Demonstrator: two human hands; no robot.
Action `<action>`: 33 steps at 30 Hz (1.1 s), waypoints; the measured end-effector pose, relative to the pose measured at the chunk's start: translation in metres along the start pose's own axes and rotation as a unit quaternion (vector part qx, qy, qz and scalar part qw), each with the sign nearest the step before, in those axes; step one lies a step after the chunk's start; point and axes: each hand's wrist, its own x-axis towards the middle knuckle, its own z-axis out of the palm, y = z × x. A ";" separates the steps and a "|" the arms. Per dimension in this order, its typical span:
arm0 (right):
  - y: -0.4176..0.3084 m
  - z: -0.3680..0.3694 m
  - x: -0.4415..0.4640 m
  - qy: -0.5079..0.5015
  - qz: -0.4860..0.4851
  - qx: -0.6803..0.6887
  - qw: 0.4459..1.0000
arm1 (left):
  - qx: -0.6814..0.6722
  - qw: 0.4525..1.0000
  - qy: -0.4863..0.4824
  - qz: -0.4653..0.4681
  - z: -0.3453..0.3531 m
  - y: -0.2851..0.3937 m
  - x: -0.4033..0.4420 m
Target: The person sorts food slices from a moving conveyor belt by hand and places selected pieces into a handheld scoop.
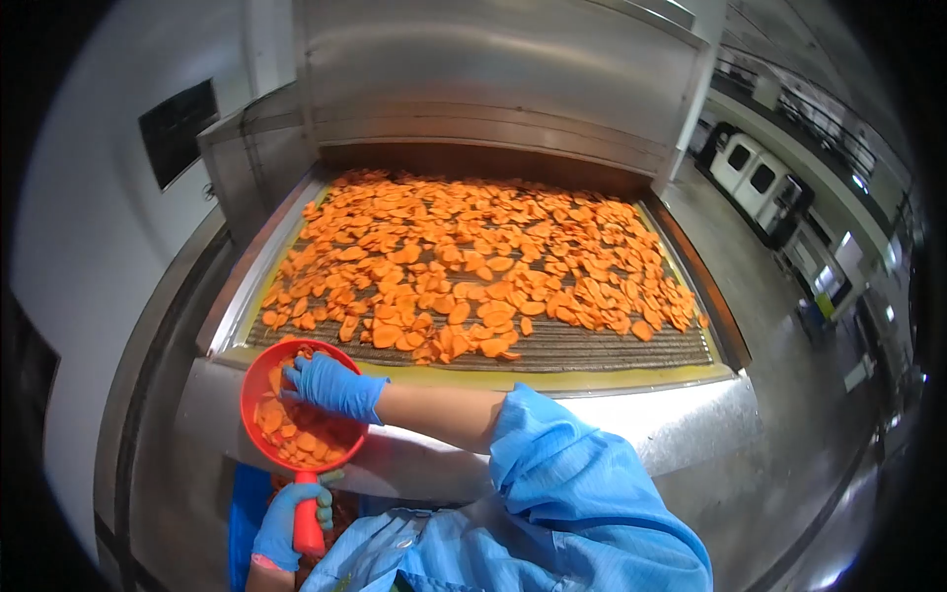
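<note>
Lower left: red scoop point(246, 395), held over the near steel ledge point(612, 414), bowl open upward. Left hand point(284, 515), blue-gloved, clamped on the handle point(309, 531), just below the bowl. Right hand point(330, 385), likewise gloved, inside the bowl at the slices point(306, 442); cannot tell whether closed on any or apart, with fingertips partly hidden.

On markings: white machine point(755, 173) at far right, too small to read.

On the slices: bright orange, thin, flat, mostly oval to irregular, with smooth faces; loosely piled in the bowl, some overlapping. Across the ribbed belt point(592, 347): similar slices, densely overlapping toward the back, more scattered at the near edge, with dark belt visible between. Yellow strips point(395, 375) along the belt's sides and front. Behind, a broad steel hood point(493, 79). Beneath the scoop, a blue crate point(241, 523) holding more orange pieces, partly hidden by the handle and left hand.
</note>
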 end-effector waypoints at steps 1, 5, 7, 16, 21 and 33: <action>0.000 -0.003 -0.007 -0.011 0.030 -0.047 0.998 | 0.097 0.994 0.047 0.020 0.009 0.001 -0.003; 0.023 -0.050 -0.043 0.020 0.064 -0.124 0.990 | 0.177 0.981 0.058 0.055 0.055 0.028 -0.005; 0.036 -0.072 -0.058 0.001 0.167 -0.083 0.982 | 0.220 0.973 0.027 0.060 0.086 0.040 0.004; 0.095 -0.134 -0.173 -0.046 0.497 0.007 0.867 | 0.317 0.944 -0.078 0.050 0.201 0.029 0.083; 0.085 -0.150 -0.228 -0.080 0.397 -0.139 0.904 | 0.216 0.970 -0.106 -0.038 0.224 0.006 0.124; 0.119 -0.142 -0.283 0.036 0.518 0.402 0.754 | 0.097 0.980 -0.131 -0.114 0.246 -0.031 0.156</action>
